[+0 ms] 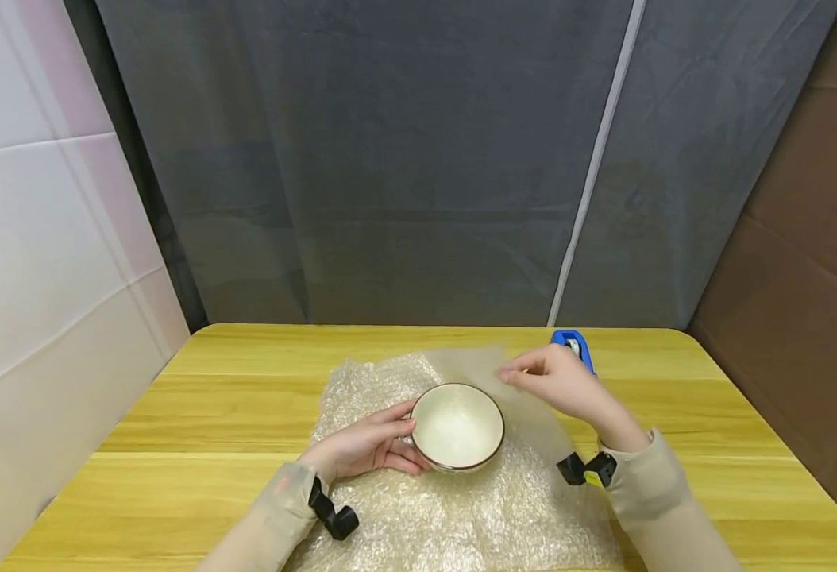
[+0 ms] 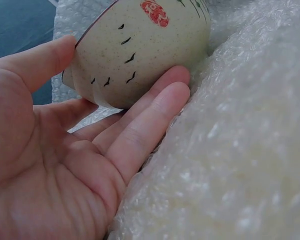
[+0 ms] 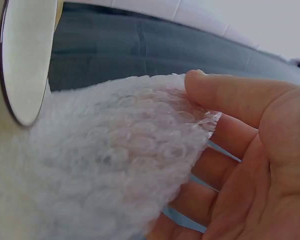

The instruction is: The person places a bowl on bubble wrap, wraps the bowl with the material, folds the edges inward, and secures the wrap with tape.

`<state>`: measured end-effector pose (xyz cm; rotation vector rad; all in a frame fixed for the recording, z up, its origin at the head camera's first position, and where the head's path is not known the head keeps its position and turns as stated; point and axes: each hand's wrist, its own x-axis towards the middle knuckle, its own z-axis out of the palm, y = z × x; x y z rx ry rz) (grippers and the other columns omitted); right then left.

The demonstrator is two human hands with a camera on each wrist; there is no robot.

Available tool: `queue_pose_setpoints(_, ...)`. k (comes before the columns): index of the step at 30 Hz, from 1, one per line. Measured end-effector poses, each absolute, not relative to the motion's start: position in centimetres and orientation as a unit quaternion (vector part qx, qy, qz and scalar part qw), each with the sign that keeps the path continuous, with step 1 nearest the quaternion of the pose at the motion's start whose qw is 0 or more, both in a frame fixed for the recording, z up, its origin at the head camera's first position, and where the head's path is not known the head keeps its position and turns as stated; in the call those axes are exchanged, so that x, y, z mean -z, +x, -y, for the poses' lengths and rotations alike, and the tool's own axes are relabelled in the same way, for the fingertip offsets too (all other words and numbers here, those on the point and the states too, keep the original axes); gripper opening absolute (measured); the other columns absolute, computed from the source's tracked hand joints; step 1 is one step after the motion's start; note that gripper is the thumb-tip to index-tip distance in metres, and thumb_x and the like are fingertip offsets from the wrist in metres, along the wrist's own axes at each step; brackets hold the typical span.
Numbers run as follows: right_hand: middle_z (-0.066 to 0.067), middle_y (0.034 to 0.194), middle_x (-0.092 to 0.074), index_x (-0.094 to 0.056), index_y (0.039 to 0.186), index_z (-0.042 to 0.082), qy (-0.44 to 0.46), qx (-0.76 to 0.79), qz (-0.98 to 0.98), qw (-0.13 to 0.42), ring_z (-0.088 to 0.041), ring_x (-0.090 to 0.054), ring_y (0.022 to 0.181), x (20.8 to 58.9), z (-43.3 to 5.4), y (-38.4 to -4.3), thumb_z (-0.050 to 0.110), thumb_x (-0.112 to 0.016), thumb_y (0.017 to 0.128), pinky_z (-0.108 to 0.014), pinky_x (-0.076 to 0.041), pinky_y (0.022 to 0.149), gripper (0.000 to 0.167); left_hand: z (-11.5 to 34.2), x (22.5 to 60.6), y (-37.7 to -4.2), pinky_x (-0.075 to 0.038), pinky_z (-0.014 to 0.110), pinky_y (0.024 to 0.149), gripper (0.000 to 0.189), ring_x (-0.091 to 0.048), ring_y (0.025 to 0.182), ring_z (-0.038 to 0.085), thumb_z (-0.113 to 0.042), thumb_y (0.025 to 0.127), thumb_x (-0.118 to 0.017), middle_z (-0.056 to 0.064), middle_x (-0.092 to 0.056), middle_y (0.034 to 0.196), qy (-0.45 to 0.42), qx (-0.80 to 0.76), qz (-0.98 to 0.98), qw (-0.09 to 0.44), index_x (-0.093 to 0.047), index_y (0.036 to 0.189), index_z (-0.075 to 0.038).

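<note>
A cream bowl (image 1: 457, 426) with a dark brown rim stands tilted over a sheet of bubble wrap (image 1: 454, 516). My left hand (image 1: 376, 445) grips its left side, thumb near the rim and fingers along the outer wall. In the left wrist view the bowl (image 2: 140, 55) shows a speckled outside with small black bird marks and a red seal. My right hand (image 1: 557, 385) pinches a raised edge of the bubble wrap to the right of the bowl. The right wrist view shows the lifted bubble wrap (image 3: 125, 150) between thumb and fingers, the fingers partly hidden behind it.
A blue tape dispenser (image 1: 581, 349) lies near the table's back edge, partly hidden by the right hand. The wooden table (image 1: 175, 445) ends at a grey curtain (image 1: 404, 199), with a white panel on the left and a brown one on the right.
</note>
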<state>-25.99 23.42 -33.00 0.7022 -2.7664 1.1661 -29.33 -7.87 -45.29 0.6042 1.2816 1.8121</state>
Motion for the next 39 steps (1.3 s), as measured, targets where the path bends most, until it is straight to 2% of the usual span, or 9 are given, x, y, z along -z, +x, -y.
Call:
queue_pose_setpoints(6, 0.004, 0.091, -0.073, -0.079, 0.093, 0.01, 0.292, -0.324, 0.9, 0.01, -0.005, -0.06, 0.075, 33.6, -21.3, -24.8, 0.02, -0.066, 0.092, -0.025, -0.048, 0.063, 0.016, 7.8, 45.4, -29.4, -0.054, 0.042, 0.088, 0.065, -0.066, 0.1, 0.032, -0.02, 0.105, -0.041, 0.027, -0.06, 0.116, 0.247, -0.718, -0.506, 0.409, -0.001, 0.157, -0.014)
queue_pose_setpoints(12, 0.014, 0.072, -0.066, -0.079, 0.085, 0.014, 0.35, -0.236, 0.907, 0.01, 0.002, -0.046, 0.057, 35.6, -18.7, -24.6, 0.022, -0.065, 0.091, -0.02, -0.041, 0.053, 0.017, 7.8, 45.6, -29.5, -0.053, 0.041, 0.089, 0.064, -0.066, 0.102, 0.031, -0.021, 0.106, -0.039, 0.025, -0.062, 0.115, 0.255, -0.714, -0.504, 0.413, -0.001, 0.157, -0.016)
queue_pose_setpoints(17, 0.016, 0.062, -0.059, -0.079, 0.082, 0.017, 0.351, -0.158, 0.922, 0.031, 0.001, -0.04, 0.051, 37.1, -17.2, -24.3, 0.021, -0.067, 0.089, -0.021, -0.035, 0.048, 0.014, 7.7, 45.6, -29.4, -0.053, 0.041, 0.089, 0.063, -0.066, 0.101, 0.031, -0.021, 0.106, -0.039, 0.024, -0.06, 0.118, 0.253, -0.712, -0.51, 0.411, -0.001, 0.157, -0.016)
queue_pose_setpoints(20, 0.016, 0.06, -0.058, -0.077, 0.075, 0.018, 0.344, -0.128, 0.929, 0.043, -0.001, -0.04, 0.051, 37.9, -16.7, -24.2, 0.019, -0.068, 0.087, -0.022, -0.035, 0.048, 0.015, 7.7, 45.6, -29.4, -0.053, 0.041, 0.089, 0.063, -0.066, 0.101, 0.031, -0.021, 0.106, -0.039, 0.026, -0.059, 0.119, 0.254, -0.711, -0.512, 0.409, -0.002, 0.157, -0.015)
queue_pose_setpoints(26, 0.016, 0.048, -0.04, -0.061, 0.053, 0.02, 0.354, -0.1, 0.928, 0.061, -0.008, -0.036, 0.056, 39.3, -16.5, -24.4, 0.015, -0.067, 0.084, -0.024, -0.035, 0.056, 0.031, 7.7, 45.7, -29.3, -0.053, 0.041, 0.089, 0.063, -0.065, 0.102, 0.033, -0.021, 0.106, -0.038, 0.029, -0.058, 0.118, 0.255, -0.71, -0.517, 0.405, -0.001, 0.156, -0.014)
queue_pose_setpoints(32, 0.016, 0.046, -0.037, -0.06, 0.052, 0.021, 0.349, -0.084, 0.93, 0.074, -0.011, -0.033, 0.057, 39.5, -16.5, -24.3, 0.017, -0.067, 0.084, -0.026, -0.033, 0.057, 0.033, 7.8, 45.7, -29.3, -0.053, 0.042, 0.09, 0.064, -0.065, 0.103, 0.033, -0.021, 0.106, -0.039, 0.026, -0.061, 0.114, 0.264, -0.71, -0.514, 0.402, 0.0, 0.156, -0.013)
queue_pose_setpoints(36, 0.014, 0.046, -0.036, -0.06, 0.053, 0.02, 0.345, -0.066, 0.934, 0.07, -0.011, -0.033, 0.058, 39.4, -16.5, -24.2, 0.019, -0.065, 0.087, -0.028, -0.034, 0.059, 0.035, 7.8, 45.7, -29.3, -0.053, 0.042, 0.089, 0.066, -0.065, 0.102, 0.032, -0.023, 0.105, -0.042, 0.027, -0.06, 0.115, 0.258, -0.703, -0.53, 0.398, -0.002, 0.156, -0.013)
queue_pose_setpoints(39, 0.012, 0.045, -0.034, -0.056, 0.051, 0.02, 0.349, -0.042, 0.934, 0.071, -0.012, -0.032, 0.059, 39.4, -16.5, -24.0, 0.023, -0.062, 0.089, -0.029, -0.035, 0.061, 0.039, 7.9, 45.3, -29.3, -0.055, 0.04, 0.083, 0.067, -0.064, 0.101, 0.029, -0.022, 0.103, -0.048, 0.027, -0.054, 0.126, 0.261, -0.677, -0.591, 0.354, -0.009, 0.156, -0.013)
